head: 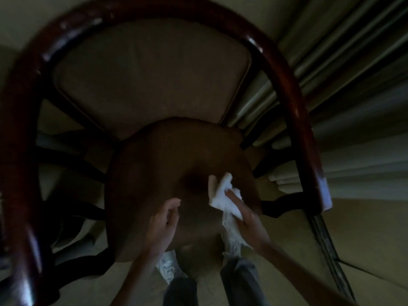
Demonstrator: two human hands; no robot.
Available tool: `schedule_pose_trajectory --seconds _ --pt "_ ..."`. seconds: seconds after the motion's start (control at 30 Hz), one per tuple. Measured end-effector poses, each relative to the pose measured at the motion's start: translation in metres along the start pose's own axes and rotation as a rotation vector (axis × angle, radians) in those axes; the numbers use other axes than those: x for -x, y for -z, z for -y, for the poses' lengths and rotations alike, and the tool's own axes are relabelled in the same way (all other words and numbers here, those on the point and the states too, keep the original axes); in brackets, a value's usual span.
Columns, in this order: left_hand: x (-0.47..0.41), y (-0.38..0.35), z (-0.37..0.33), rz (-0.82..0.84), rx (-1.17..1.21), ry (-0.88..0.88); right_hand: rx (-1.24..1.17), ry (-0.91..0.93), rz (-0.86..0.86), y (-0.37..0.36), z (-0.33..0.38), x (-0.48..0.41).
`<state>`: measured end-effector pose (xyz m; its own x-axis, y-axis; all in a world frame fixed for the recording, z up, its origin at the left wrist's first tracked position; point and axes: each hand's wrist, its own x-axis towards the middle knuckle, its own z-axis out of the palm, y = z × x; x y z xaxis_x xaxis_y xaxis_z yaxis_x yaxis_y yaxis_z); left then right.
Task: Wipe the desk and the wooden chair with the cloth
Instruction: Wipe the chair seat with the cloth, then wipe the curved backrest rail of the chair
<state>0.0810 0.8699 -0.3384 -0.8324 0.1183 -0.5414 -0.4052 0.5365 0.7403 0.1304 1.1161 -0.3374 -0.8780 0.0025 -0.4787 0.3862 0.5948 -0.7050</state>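
The chair (176, 155) has its rail blurred at far left, running off the frame. Part of the cloth (223, 195) seems hidden under the right hand (245, 215).

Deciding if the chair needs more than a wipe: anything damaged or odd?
A dark patch on the seat, beside the cloth in the right hand: stain or shadow, too dim to tell. The curved rail shows a pale patch near its end, perhaps glare.

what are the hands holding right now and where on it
The right hand grips the white cloth around its bunched middle, against the chair seat, with loose cloth sticking out beyond the fingers. The left hand holds nothing.
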Motion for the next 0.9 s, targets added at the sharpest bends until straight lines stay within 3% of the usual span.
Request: schedule_pose_trajectory --seconds 0.13,0.3,0.43,0.63,0.67,0.8,0.9 --pt "0.003 0.023 -0.063 -0.024 0.085 -0.054 0.003 0.17 -0.062 0.041 0.081 -0.036" --pt "0.018 0.07 -0.158 -0.041 0.382 0.006 -0.368 0.08 -0.13 0.105 0.192 -0.031" --pt "0.045 0.101 -0.23 0.04 0.575 0.068 -0.715 -0.031 0.004 0.156 0.25 0.003" --pt "0.087 0.11 -0.291 0.123 0.878 -0.004 -0.868 -0.005 0.201 0.214 0.286 0.039" --pt "0.092 0.106 -0.296 0.083 0.87 -0.007 -0.85 0.01 0.197 0.218 0.287 0.043" --pt "0.104 0.087 -0.309 -0.374 0.597 -0.071 -0.772 0.069 0.123 0.224 0.282 0.054" --pt "0.111 0.071 -0.315 -0.617 0.368 -0.074 -0.716 0.064 0.067 0.216 0.275 0.059"
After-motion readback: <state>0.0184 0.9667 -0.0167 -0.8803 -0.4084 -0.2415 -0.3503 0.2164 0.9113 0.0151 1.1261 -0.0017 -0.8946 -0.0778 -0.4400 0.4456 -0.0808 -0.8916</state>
